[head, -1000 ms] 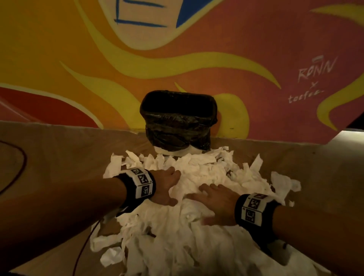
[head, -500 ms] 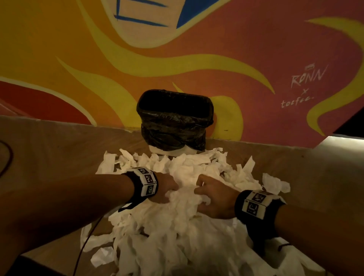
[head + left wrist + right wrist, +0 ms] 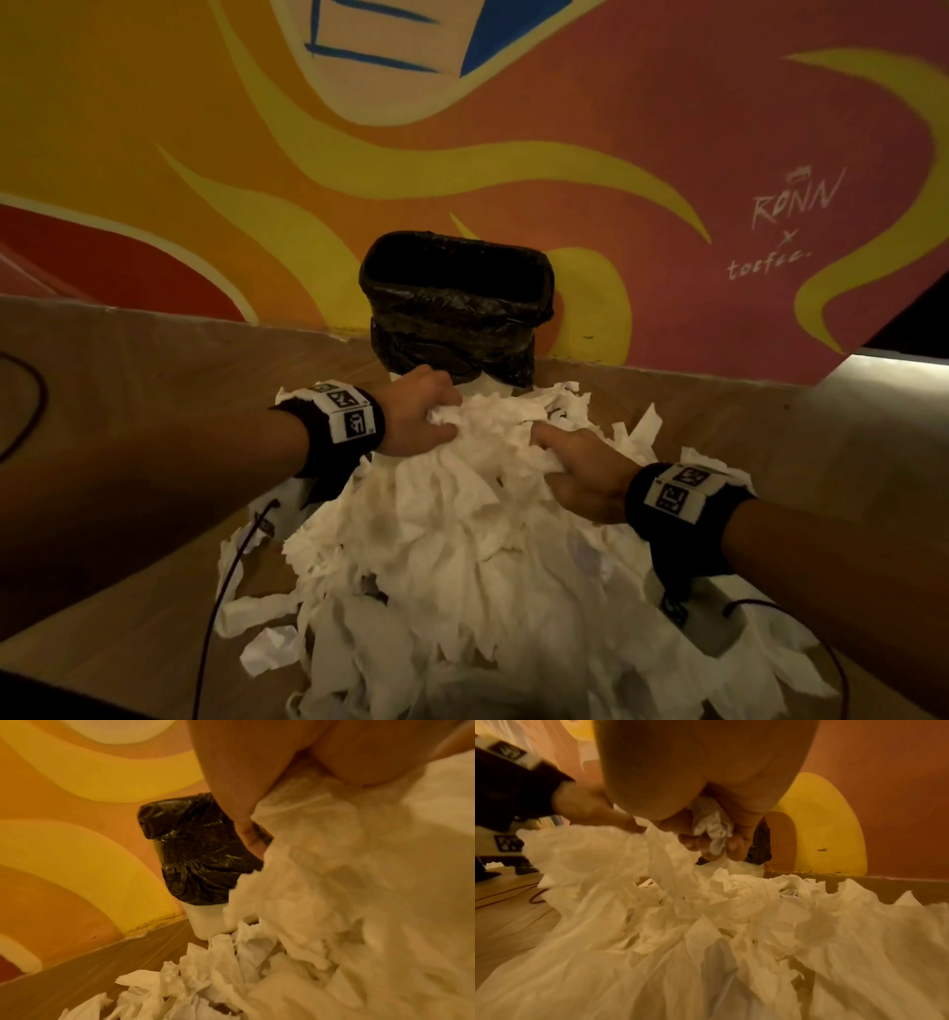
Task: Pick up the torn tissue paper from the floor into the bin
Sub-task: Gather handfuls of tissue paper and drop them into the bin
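Observation:
A big heap of torn white tissue paper point(image 3: 462, 555) covers the wooden floor in front of a small bin point(image 3: 454, 303) lined with a black bag. My left hand point(image 3: 421, 411) grips the left side of a raised bunch of tissue point(image 3: 493, 426), and my right hand point(image 3: 580, 467) grips its right side. The bunch hangs just below the bin's front. In the right wrist view, crumpled tissue point(image 3: 713, 825) is squeezed inside my right hand's curled fingers. In the left wrist view, the bin point(image 3: 197, 852) stands close behind my left hand's fingers point(image 3: 231, 787) and the tissue point(image 3: 347, 882).
The bin stands against a painted wall point(image 3: 462, 128) in orange, yellow and red. A thin dark cable point(image 3: 226, 580) runs over the floor point(image 3: 128, 360) at the left of the heap. Loose scraps point(image 3: 267, 652) lie at the heap's left edge.
Both hands went from lying on the heap to closing on tissue, and have lifted a bunch forward toward the bin.

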